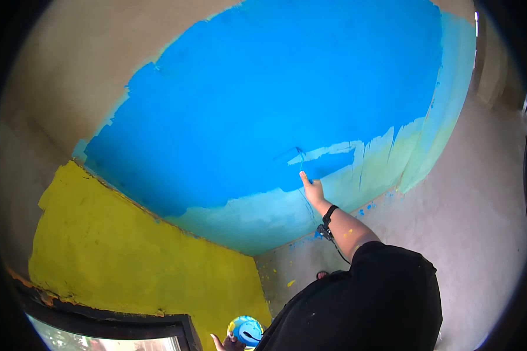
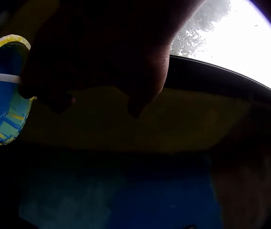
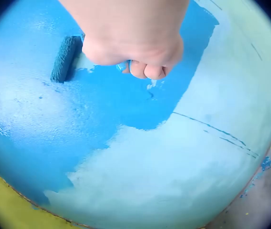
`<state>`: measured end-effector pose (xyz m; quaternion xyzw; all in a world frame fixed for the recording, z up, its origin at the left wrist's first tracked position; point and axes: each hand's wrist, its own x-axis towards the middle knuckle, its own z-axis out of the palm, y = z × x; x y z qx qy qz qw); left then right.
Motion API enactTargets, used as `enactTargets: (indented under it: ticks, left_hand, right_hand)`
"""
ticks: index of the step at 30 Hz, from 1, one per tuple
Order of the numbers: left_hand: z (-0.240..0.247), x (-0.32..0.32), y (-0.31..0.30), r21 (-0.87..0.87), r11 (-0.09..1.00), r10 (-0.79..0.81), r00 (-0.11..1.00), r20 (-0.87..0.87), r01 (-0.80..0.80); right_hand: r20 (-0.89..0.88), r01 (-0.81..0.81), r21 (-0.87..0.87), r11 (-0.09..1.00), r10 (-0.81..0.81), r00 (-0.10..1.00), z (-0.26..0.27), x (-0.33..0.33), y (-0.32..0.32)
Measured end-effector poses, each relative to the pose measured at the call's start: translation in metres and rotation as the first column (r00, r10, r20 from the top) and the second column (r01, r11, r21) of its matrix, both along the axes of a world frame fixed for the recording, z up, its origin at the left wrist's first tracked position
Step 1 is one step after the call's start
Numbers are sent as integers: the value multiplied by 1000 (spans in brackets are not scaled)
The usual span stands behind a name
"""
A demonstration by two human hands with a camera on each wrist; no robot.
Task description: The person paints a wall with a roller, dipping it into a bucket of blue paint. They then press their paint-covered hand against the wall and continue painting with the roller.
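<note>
head view, right hand: the right hand (image 1: 312,190) was up over the head, fingers wrapped round the thin handle of the roller (image 1: 288,155)
head view, roller: sat flat against the ceiling (image 1: 263,88), right at the lower edge of the deep blue patch, where it met the paler blue-green strip (image 1: 386,161)
head view, wrist: a black strap (image 1: 330,213) with a cord hanging off it, and the black sleeve (image 1: 369,298) filling the bottom right
head view, left hand: the left hand (image 1: 225,344) was way down at the bottom edge, right up against the paint tub (image 1: 247,330)
head view, surroundings: the yellow wall (image 1: 129,257) ran below the ceiling, above a dark window frame (image 1: 117,324)
left wrist view, grip: super dark, but the left hand (image 2: 102,62) showed curled fingers up against the rim of the paint tub (image 2: 2,90), so it looked like it was holding it
left wrist view, tub: blue inside, yellow rim, a white band across it; any writing was too blurry to read
left wrist view, background: a bright window (image 2: 240,38) behind the dark frame
right wrist view, grip: the right hand (image 3: 130,43) was a tight fist round the handle
right wrist view, roller: the roller (image 3: 66,58) was soaked blue, just left of the knuckles, touching wet blue paint
right wrist view, ceiling: the pale strip (image 3: 173,181) was below the blue, and the yellow wall (image 3: 7,210) was in the corner
</note>
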<state>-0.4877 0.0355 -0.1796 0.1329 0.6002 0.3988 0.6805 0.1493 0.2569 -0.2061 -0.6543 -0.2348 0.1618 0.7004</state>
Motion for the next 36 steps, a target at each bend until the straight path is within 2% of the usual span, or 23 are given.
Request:
enactTargets:
  ticks: [2,3,4,6,7,8,9,12,14,16,18,19,21,23,25,26,27,28,29,32,33,35,36]
  left_hand:
    - [13,7,-15,-29,999,17,996,-82,-20]
    - [17,16,-19,-40,999,24,993,-116,-29]
    - [33,33,-24,21,1000,7,998,-69,-6]
    - [44,48,-35,13,999,39,999,-21,-39]
    - [51,58,-37,24,998,61,997,39,-62]
    - [96,114,-39,26,990,142,987,-80,-140]
    - [104,127,-44,19,988,152,985,-82,-151]
    - [105,150,-55,14,983,184,977,-108,-184]
    - [101,160,-70,-6,982,188,980,-58,-189]
    - [95,168,-84,-9,983,180,983,-41,-181]
    - [99,186,-98,-12,984,177,983,-52,-178]
    - [94,188,-107,-11,983,181,982,-53,-182]
    - [87,188,-125,49,998,31,997,73,-35]
    - [84,194,-149,73,997,10,999,39,-12]
    - [78,197,-175,64,997,35,998,49,-39]
    - [73,199,-192,61,997,39,999,-5,-38]
    - [75,204,-208,39,998,39,998,38,-41]
    - [86,221,-223,30,989,145,989,-34,-144]
    - [93,235,-238,19,968,251,962,-109,-251]
    - [68,214,-278,37,970,242,970,9,-242]
    - [72,220,-286,-5,950,312,950,-27,-313]
    - [81,229,-300,-20,958,283,956,-82,-285]
    - [77,226,-308,-36,959,276,957,-89,-280]
  right_hand:
    - [14,24,41,999,-25,1000,-22,14,-14]
    - [117,4,-174,985,16,993,-24,36,-24]
    - [208,1,-382,924,84,975,-24,57,-35]
    - [355,96,-418,903,65,933,-23,86,-61]
    - [345,81,-430,899,81,935,-30,100,-73]
    - [406,179,-489,854,41,913,-36,116,-85]
    - [471,278,-534,799,8,882,-41,125,-90]
    - [426,265,-488,831,-39,904,-45,123,-92]
    - [276,170,-518,839,-24,961,-43,101,-66]
    - [188,44,-389,920,32,982,-34,73,-33]
    - [128,16,-72,997,-6,992,6,42,-9]
    - [114,-34,-106,994,46,992,32,37,-7]
    - [90,-84,-139,987,97,991,52,47,-19]
    - [138,-106,-358,928,164,977,61,67,-33]
    - [310,13,-514,857,172,935,41,106,-45]
    - [339,25,-556,831,199,920,47,125,-67]
    - [420,113,-578,808,176,890,39,147,-78]
    - [421,122,-647,752,219,880,37,170,-92]
    - [469,189,-645,740,188,863,35,187,-109]
    - [490,260,-692,673,174,854,27,234,-152]
    - [498,260,-689,676,181,848,26,245,-160]
    - [467,278,-740,613,170,868,20,263,-170]
    - [486,285,-722,631,169,857,18,264,-168]
